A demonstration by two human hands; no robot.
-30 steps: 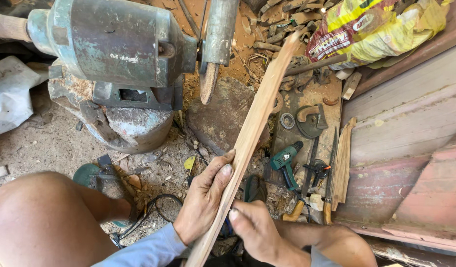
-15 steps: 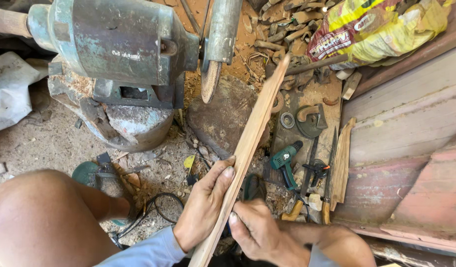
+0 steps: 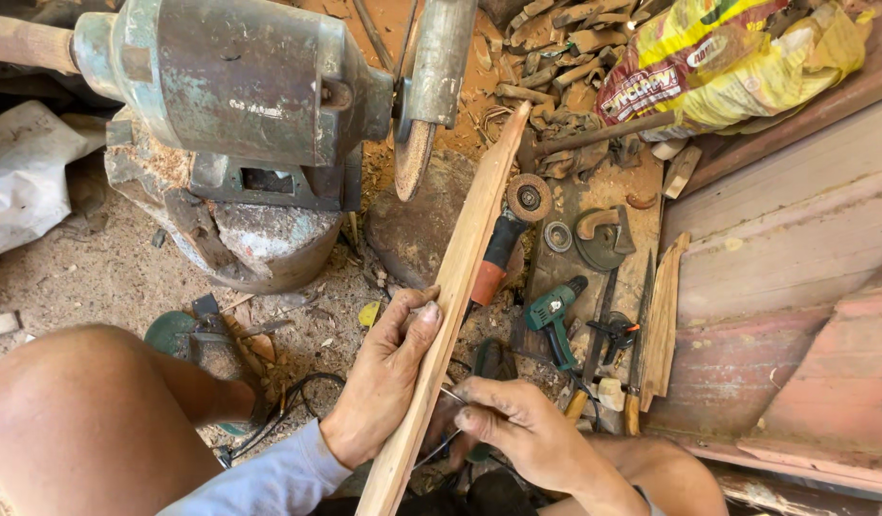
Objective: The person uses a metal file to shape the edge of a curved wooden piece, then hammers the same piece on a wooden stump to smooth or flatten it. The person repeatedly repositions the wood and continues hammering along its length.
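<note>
Both hands [image 3: 441,401] grip one long, pale, tapered wooden slat [image 3: 460,287].

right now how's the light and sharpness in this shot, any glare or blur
Head view: strong daylight, hard shadows under the bench grinder; mild glare on the yellow bag. The wooden strip, left hand and right hand are sharp. The edges bow slightly, wide-angle.

Your left hand [image 3: 388,377] gripped the long wooden slat [image 3: 455,306] — its tip lay near the grinding wheel [image 3: 414,158] of the bench grinder [image 3: 240,81] — while your right hand [image 3: 517,430] pinched a thin wire [image 3: 443,420] against it.
</note>
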